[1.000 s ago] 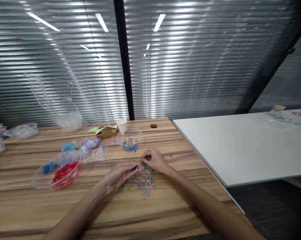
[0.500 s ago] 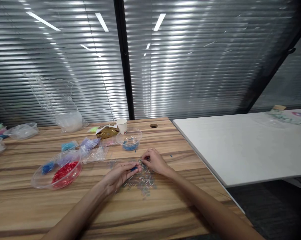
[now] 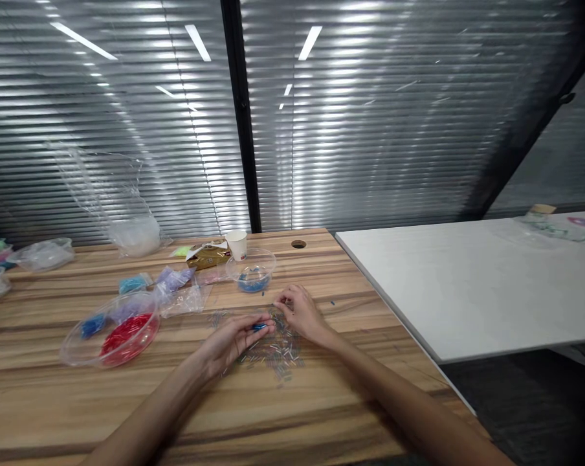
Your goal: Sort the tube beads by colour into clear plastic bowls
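My left hand (image 3: 231, 340) is palm up over the wooden table, its fingers closed around several small blue tube beads (image 3: 260, 326). Just to its right, my right hand (image 3: 302, 315) hangs low with thumb and forefinger pinched together; whatever lies between the tips is too small to make out. Loose clear and greyish tube beads (image 3: 277, 356) are scattered beneath and in front of both hands. Beyond them stands a clear plastic bowl (image 3: 269, 265) with blue beads (image 3: 253, 281) at its bottom.
To the left, a large clear dish (image 3: 72, 353) holds red beads (image 3: 130, 336), blue beads and something purple. Bead bags (image 3: 173, 279), a gold packet (image 3: 208, 257) and a paper cup (image 3: 237, 244) stand behind. A white table (image 3: 467, 285) is at right.
My right hand has shifted slightly up and left, its fingertips a little higher above the scattered beads. The left hand stays nearly in place with the blue beads.
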Demonstrator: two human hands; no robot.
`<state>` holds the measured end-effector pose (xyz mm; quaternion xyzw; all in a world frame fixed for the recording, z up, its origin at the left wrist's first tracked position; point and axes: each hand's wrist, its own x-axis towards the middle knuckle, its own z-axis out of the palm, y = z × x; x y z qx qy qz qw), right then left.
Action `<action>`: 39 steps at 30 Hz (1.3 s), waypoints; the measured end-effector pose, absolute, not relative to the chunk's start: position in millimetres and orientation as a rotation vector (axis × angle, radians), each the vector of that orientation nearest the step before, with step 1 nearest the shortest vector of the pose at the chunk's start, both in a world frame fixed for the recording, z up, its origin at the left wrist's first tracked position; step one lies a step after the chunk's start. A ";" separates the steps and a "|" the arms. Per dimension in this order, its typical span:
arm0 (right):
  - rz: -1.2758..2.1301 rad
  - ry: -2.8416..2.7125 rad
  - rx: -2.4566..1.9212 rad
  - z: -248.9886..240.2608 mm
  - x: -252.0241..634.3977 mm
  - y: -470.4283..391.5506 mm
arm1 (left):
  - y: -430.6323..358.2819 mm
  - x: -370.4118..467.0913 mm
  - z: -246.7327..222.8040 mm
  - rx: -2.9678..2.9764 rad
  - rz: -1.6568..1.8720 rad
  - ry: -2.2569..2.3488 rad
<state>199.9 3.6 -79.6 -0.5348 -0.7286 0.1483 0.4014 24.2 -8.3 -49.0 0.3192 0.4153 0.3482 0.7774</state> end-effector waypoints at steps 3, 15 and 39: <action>0.540 -1.796 -1.160 -68.7 195.5 -6.2 | -8.1 23.8 -49.3 0.679 0.763 0.881; 0.598 -1.893 -1.067 -66.9 191.3 -17.9 | -6.4 24.1 -54.5 0.680 0.738 0.847; 0.445 -1.759 -1.257 -76.0 213.3 -4.6 | -7.4 23.1 -52.8 0.735 0.744 0.895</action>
